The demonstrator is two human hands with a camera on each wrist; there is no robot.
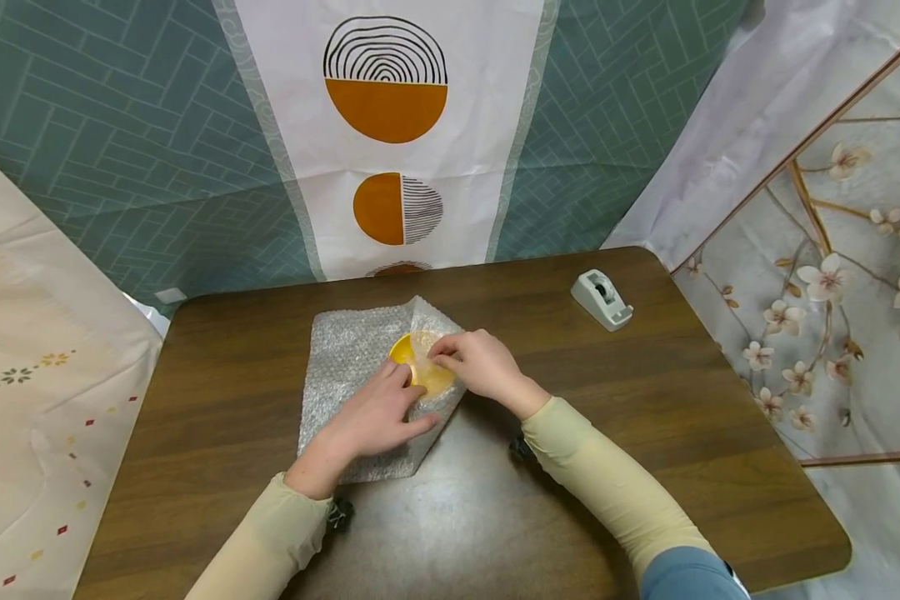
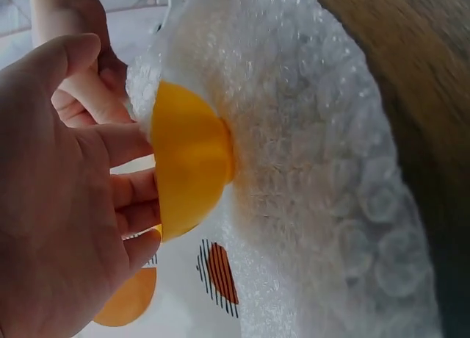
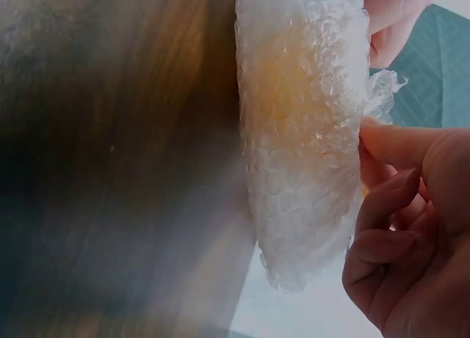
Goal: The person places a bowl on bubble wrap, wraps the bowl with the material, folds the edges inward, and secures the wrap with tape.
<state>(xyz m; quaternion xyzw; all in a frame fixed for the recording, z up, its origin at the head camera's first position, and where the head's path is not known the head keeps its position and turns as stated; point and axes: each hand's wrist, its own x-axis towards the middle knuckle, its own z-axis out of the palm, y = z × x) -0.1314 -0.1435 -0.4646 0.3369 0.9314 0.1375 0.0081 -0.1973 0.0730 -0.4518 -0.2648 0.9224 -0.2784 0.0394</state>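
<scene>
A yellow bowl (image 1: 401, 350) sits on a sheet of bubble wrap (image 1: 345, 346), with the sheet's right side raised around it and folded over its rim. At that fold my right hand (image 1: 486, 364) pinches the wrap's edge between thumb and fingertips. My left hand (image 1: 373, 410) lies over the near left side, its fingers reaching to the bowl's rim and its thumb spread away. In the left wrist view the bowl (image 2: 189, 162) shows its smooth outer side and foot against the wrap (image 2: 308, 176). Through the wrap (image 3: 301, 169), the right wrist view shows only a yellow blur.
A pale tape dispenser (image 1: 602, 300) stands at the back right of the brown wooden table (image 1: 217, 375). Patterned cloths hang behind the table and along both sides. Small dark objects sit by each wrist.
</scene>
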